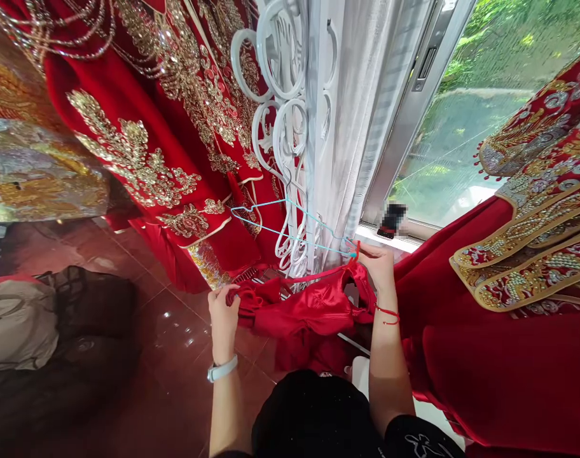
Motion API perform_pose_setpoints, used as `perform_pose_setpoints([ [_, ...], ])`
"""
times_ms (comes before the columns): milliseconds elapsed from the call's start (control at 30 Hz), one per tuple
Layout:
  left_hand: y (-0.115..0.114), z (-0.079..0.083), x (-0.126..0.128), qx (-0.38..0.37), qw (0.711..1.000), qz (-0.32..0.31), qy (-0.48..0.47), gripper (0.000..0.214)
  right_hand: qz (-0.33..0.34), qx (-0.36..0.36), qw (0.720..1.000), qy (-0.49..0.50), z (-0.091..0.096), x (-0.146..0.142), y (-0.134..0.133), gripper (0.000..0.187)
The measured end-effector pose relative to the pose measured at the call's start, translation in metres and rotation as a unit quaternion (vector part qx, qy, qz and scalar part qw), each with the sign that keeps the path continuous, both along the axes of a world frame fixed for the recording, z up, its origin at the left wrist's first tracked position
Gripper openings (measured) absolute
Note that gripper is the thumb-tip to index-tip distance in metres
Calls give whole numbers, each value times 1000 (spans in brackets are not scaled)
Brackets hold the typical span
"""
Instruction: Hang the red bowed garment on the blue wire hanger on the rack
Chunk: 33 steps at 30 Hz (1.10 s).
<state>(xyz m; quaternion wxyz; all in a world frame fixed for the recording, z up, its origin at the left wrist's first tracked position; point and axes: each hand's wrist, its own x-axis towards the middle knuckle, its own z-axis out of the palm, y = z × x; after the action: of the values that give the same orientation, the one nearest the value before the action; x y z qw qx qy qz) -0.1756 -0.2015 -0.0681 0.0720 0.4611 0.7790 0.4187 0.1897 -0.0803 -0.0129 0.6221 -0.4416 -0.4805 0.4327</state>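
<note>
A red satin garment (313, 305) with thin straps stretches between my two hands. My left hand (224, 312) is closed on its left end, where the cloth is bunched. At the other end, my right hand (376, 267) pinches a red strap at the right tip of a light blue wire hanger (294, 236). The hanger's left end sticks out free of the garment, in front of a white scrolled metal rack. Lower folds of the red cloth hang down toward the floor.
Red gowns with gold beading (137, 152) hang at the left, and an embroidered red jacket (533, 235) at the right. The white scrollwork rack (283, 57) stands ahead beside a window (462, 127). Dark sheer fabric (89, 331) lies over the tiled floor (175, 356).
</note>
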Motion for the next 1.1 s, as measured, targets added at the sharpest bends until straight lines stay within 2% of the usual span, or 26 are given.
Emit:
perform_pose_setpoints([
  [100,-11,-21,-1,-94,995,-16,26,20,-8,3,999,-43,6,-10,9,37],
  [233,-23,-40,-4,-280,956,-45,69,13,8,19,996,-87,14,-34,25,31],
  [300,-27,-46,-4,-321,943,-42,74,14,23,22,993,-117,19,-44,31,26],
  [400,-32,-52,-4,-323,944,-14,63,18,24,39,982,-181,26,-49,32,23],
  [533,-34,-56,-4,-278,960,23,35,26,-17,66,950,-304,40,-45,22,21],
  [667,-24,-58,-7,-156,985,34,-61,20,-74,48,907,-412,51,-47,16,21],
  [800,-8,-57,-10,-71,980,17,-183,20,-127,62,880,-453,53,-48,26,21],
  [967,8,-40,-22,3,942,-26,-334,19,-128,151,878,-436,51,-37,53,19],
  [1033,10,-26,-29,66,902,-44,-424,20,-129,191,878,-420,51,-31,64,21],
  [1100,13,-7,-35,141,855,-56,-496,31,-130,218,877,-407,53,-26,72,22],
])
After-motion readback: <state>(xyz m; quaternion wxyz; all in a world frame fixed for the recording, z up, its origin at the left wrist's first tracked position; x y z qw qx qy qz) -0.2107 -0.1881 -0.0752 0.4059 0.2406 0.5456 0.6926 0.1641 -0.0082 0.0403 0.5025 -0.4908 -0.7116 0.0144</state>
